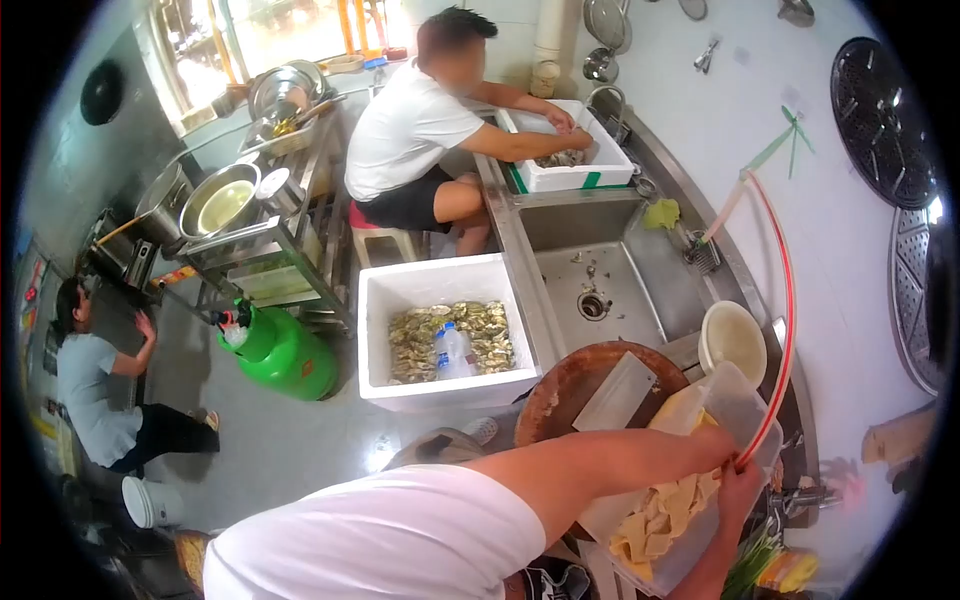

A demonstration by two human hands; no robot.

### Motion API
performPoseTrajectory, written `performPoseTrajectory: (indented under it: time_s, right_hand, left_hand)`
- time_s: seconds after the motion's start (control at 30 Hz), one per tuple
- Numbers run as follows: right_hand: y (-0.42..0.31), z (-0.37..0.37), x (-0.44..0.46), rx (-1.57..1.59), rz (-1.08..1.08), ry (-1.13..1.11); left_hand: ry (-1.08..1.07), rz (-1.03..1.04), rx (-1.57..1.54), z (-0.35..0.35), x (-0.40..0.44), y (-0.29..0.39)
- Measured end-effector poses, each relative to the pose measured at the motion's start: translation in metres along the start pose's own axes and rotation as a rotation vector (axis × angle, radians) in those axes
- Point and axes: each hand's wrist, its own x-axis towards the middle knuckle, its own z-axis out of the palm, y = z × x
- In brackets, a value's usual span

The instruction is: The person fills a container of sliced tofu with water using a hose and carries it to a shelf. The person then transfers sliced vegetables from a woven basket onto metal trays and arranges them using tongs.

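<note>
A clear plastic tub (620, 495) holds pale yellow, flat cut pieces of food (660, 520). My left hand (712, 446) reaches over the tub from above, its fingers curled and partly hidden, so what they hold cannot be made out. Close below it, my right hand (740, 490) is closed at the lower end of a red-striped hose (783, 330). That hose curves down from the wall side to where my two hands meet. Beside the tub, a cleaver (615, 392) lies flat on a round wooden chopping board (550, 400).
A steel sink (585, 260) and white bowl (733, 342) are beyond the board. A foam box of oysters (440, 395) stands on the floor near a green gas cylinder (280, 350). One seated person (415, 135) works at another foam box (575, 178); another person (100, 380) is at left.
</note>
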Motion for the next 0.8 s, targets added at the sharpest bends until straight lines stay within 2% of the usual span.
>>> performPoseTrajectory:
  time_s: [0.07, 0.17, 0.3, 0.33, 0.4, 0.43, 0.47, 0.5, 0.57, 0.67, 0.73, 0.8]
  right_hand:
    - [-0.005, 0.002, -0.004, 0.029, -0.021, 0.074]
    - [-0.027, -0.008, -0.011, 0.130, 0.004, 0.052]
    - [-0.034, -0.013, -0.011, 0.217, 0.021, 0.085]
    - [-0.031, -0.013, -0.010, 0.133, 0.000, 0.102]
    - [-0.027, -0.019, -0.008, 0.069, 0.068, 0.012]
    - [-0.013, -0.013, -0.006, 0.247, 0.048, 0.080]
    - [-0.012, -0.012, -0.004, 0.262, 0.088, 0.111]
    - [-0.033, -0.018, -0.008, 0.174, 0.120, 0.125]
    - [-0.028, -0.018, -0.004, 0.241, 0.125, 0.176]
    - [-0.026, -0.023, -0.013, 0.182, 0.112, 0.240]
    - [-0.018, -0.010, -0.006, 0.179, 0.100, 0.269]
    - [0.006, -0.003, -0.001, 0.242, 0.063, 0.220]
  left_hand:
    - [0.000, 0.048, 0.047, -0.011, -0.012, 0.001]
    - [0.090, 0.088, -0.001, -0.014, -0.018, 0.008]
    - [0.073, 0.000, 0.045, -0.008, -0.011, 0.011]
    - [0.067, 0.000, 0.074, -0.007, -0.010, 0.005]
    - [0.030, 0.038, 0.158, 0.002, -0.008, -0.004]
    - [0.013, 0.055, 0.206, 0.006, -0.005, -0.010]
    - [-0.013, 0.077, 0.264, 0.008, -0.002, -0.014]
    - [-0.049, 0.101, 0.314, 0.008, 0.000, -0.015]
    - [-0.169, 0.116, 0.370, -0.021, -0.012, 0.008]
    - [-0.169, 0.235, 0.399, -0.013, -0.012, 0.002]
    - [-0.146, 0.123, 0.210, -0.004, -0.007, -0.014]
    - [-0.065, 0.127, 0.171, 0.013, -0.007, -0.012]
